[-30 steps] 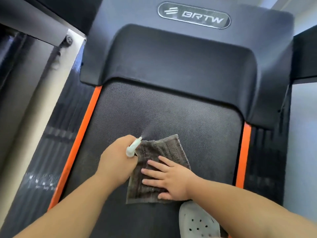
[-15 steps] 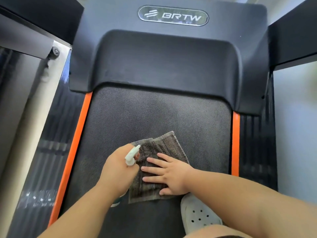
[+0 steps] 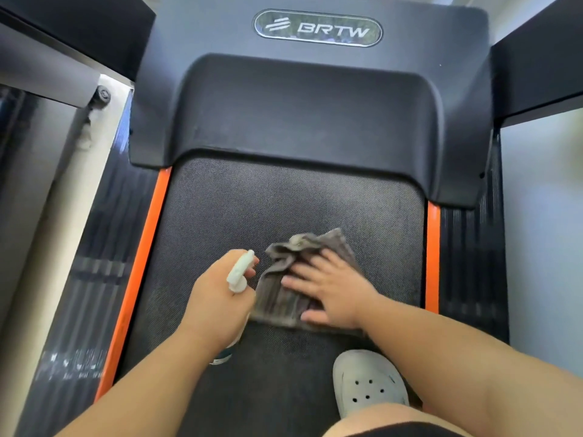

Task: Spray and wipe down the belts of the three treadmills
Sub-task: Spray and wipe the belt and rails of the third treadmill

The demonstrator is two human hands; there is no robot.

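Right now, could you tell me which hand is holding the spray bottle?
The left hand grips the spray bottle; the right hand presses flat on the grey cloth on the belt.

cloth (image 3: 277, 299) slid rightward under right hand (image 3: 331, 291); far edge bunched

The left hand (image 3: 217, 296) grips a white spray bottle (image 3: 241, 270) above the black belt (image 3: 284, 206), nozzle pointing up the belt toward the hood (image 3: 303, 105) with its BRTW badge (image 3: 318, 27). Just beside it the right hand (image 3: 331, 291) presses flat, fingers spread, on a grey cloth (image 3: 277, 301) that lies on the belt, its far edge bunched up. An orange strip (image 3: 138, 279) runs along each side of the belt, and a grey holed shoe (image 3: 369, 380) stands on it below the right arm
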